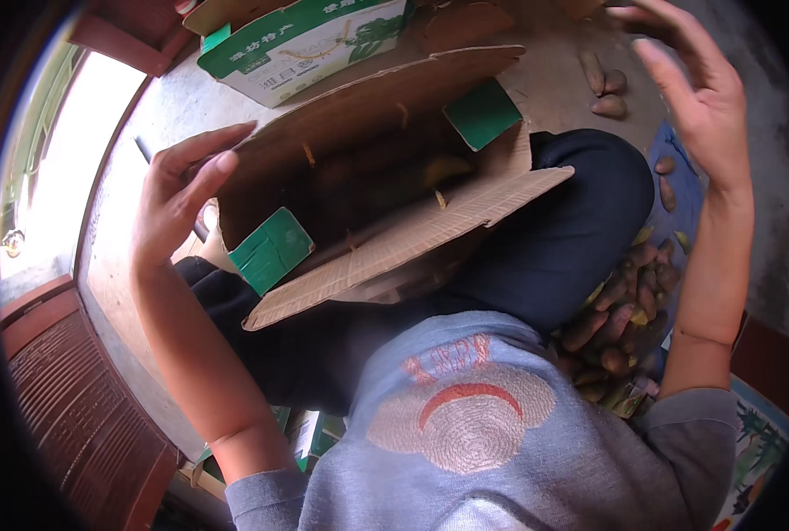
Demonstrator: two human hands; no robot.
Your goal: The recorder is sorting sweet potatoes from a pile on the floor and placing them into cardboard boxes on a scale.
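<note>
Open cardboard box (385, 190) rests on the person's lap, centre frame. Left hand (177, 195) at nine o'clock, fingers spread, seemingly touching its edge. Right hand (691, 93) at two o'clock, open, empty.

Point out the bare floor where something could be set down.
Bare concrete floor lies between the open box and three loose tubers. Crowded: the tuber pile beside the knee, under the right hand.

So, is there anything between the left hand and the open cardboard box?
Nothing visible does. The left hand is open beside the left wall of the cardboard box, its fingertips close to the box's edge, with only a bare gap between them. The right hand is raised, open and empty, far from the box.
</note>
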